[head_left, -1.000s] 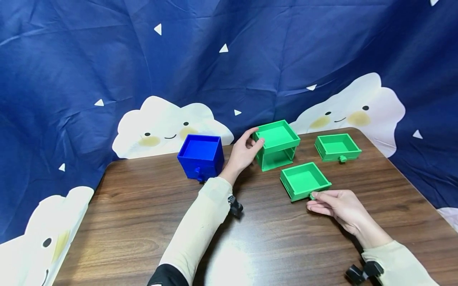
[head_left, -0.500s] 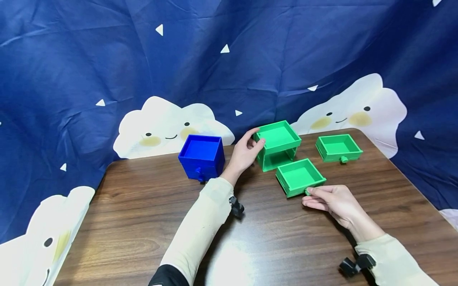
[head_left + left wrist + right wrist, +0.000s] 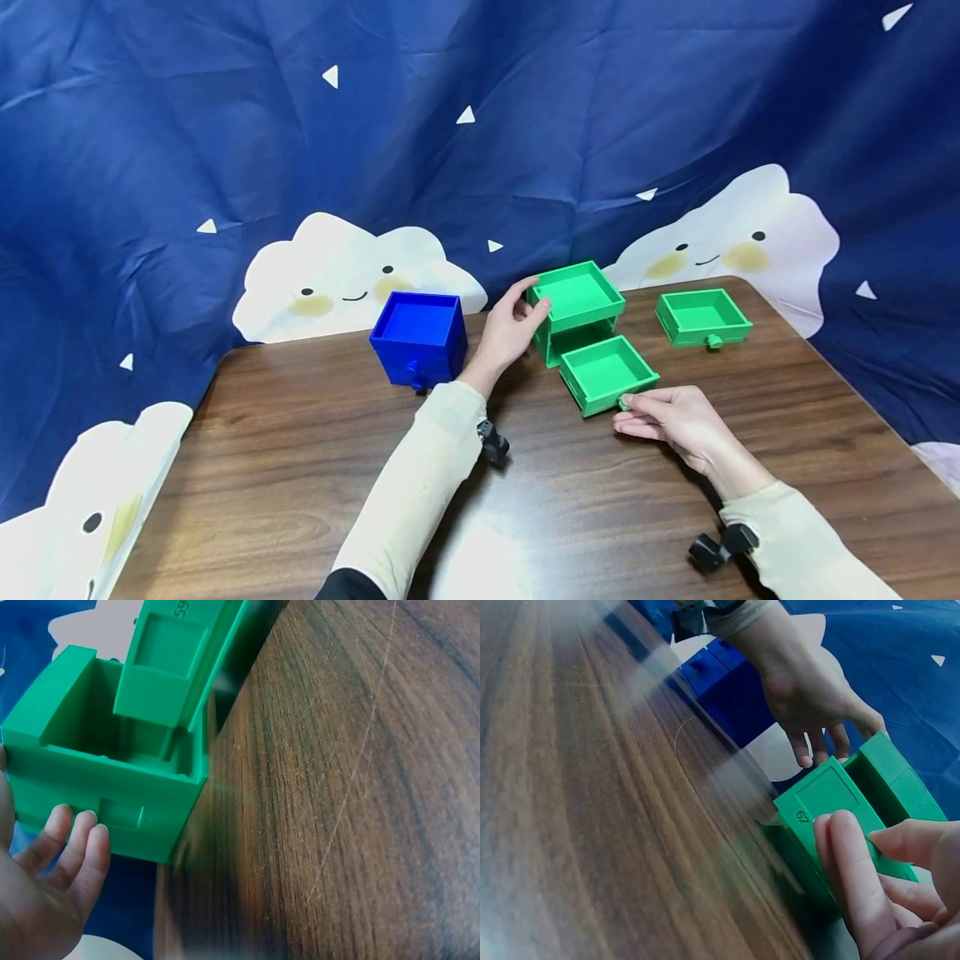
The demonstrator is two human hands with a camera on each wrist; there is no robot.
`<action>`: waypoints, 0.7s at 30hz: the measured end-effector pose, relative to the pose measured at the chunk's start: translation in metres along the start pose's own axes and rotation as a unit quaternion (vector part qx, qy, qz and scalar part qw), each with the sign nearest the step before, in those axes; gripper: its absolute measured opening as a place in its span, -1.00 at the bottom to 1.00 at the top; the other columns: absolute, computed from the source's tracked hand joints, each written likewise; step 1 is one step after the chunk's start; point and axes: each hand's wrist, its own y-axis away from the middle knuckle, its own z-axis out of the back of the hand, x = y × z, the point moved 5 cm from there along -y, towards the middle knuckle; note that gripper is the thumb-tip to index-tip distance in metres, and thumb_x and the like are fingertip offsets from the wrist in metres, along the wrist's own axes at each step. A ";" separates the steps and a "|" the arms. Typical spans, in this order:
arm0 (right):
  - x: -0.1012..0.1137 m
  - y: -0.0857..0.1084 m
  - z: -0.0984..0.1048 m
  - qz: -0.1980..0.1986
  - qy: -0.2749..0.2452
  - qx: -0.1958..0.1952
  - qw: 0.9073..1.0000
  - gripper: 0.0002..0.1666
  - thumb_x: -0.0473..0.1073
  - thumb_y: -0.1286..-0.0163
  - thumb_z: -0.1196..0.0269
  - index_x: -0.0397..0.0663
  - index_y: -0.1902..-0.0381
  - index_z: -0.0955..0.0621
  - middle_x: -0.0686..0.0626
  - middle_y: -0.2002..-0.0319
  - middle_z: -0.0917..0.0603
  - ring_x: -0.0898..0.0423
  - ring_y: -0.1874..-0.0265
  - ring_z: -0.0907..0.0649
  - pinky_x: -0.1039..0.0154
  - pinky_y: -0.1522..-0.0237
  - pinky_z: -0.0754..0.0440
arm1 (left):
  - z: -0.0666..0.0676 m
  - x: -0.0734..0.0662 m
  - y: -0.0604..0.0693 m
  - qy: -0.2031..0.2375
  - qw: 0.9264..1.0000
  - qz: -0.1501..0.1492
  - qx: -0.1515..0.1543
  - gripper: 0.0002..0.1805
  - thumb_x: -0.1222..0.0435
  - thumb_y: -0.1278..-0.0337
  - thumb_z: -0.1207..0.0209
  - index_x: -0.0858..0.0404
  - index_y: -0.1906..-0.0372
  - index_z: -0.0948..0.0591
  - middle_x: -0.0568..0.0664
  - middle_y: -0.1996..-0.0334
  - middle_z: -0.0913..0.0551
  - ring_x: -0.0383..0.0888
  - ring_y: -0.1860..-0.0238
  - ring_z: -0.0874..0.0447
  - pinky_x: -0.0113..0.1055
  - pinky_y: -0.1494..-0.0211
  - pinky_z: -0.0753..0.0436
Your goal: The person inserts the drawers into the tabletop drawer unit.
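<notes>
A green cabinet (image 3: 577, 300) stands at the back of the table, its lower bay uncovered at the front. My left hand (image 3: 506, 333) grips its left side, thumb at the top rim and fingers along the side wall, as the left wrist view (image 3: 56, 877) also shows. By its small knob, my right hand (image 3: 678, 421) pinches a green drawer (image 3: 607, 373) between thumb and fingers. That drawer is just in front of the lower bay; in the left wrist view the drawer (image 3: 161, 667) overlaps the cabinet's opening (image 3: 97, 697), and how far it is inside I cannot tell.
Right of the cabinet, a second green drawer (image 3: 703, 315) lies on the wooden table (image 3: 300, 467) with its knob facing front. A blue cabinet (image 3: 418, 337) with knobs on its front stands to the left of my left hand. Behind the table hangs a blue cloth (image 3: 405, 125) with clouds.
My right hand has moved left and slightly back with the green drawer, bringing it up to the cabinet's front. My left hand keeps its grip on the cabinet. The head view has shifted slightly.
</notes>
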 end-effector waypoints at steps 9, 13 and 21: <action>-0.003 -0.006 -0.004 0.003 -0.011 0.003 1.000 -0.80 -0.42 -0.64 -0.16 -0.46 -0.02 -0.68 -0.14 0.34 -0.87 0.09 0.29 -0.89 0.27 0.08 -0.83 | 0.001 -0.001 0.001 -0.013 1.000 0.002 0.002 -0.44 0.04 -0.58 -0.22 0.00 -0.55 -0.52 -0.10 0.23 -0.54 -0.20 0.22 -0.49 -0.37 0.06 -0.49; -0.003 -0.007 -0.004 0.003 -0.011 -0.002 1.000 -0.77 -0.41 -0.63 -0.17 -0.52 -0.06 -0.65 -0.15 0.34 -0.87 0.09 0.30 -0.89 0.27 0.09 -0.83 | -0.001 -0.003 0.000 -0.013 1.000 0.002 0.003 -0.44 0.02 -0.58 -0.21 -0.02 -0.55 -0.51 -0.10 0.23 -0.55 -0.21 0.21 -0.49 -0.37 0.05 -0.49; -0.003 -0.012 -0.008 -0.006 0.004 -0.007 1.000 -0.61 -0.38 -0.64 -0.17 -0.69 -0.22 -0.53 -0.14 0.33 -0.87 0.10 0.30 -0.89 0.26 0.08 -0.84 | -0.001 -0.001 0.000 -0.003 1.000 0.007 0.002 -0.43 0.01 -0.58 -0.21 -0.03 -0.56 -0.51 -0.12 0.26 -0.55 -0.22 0.24 -0.49 -0.36 0.06 -0.50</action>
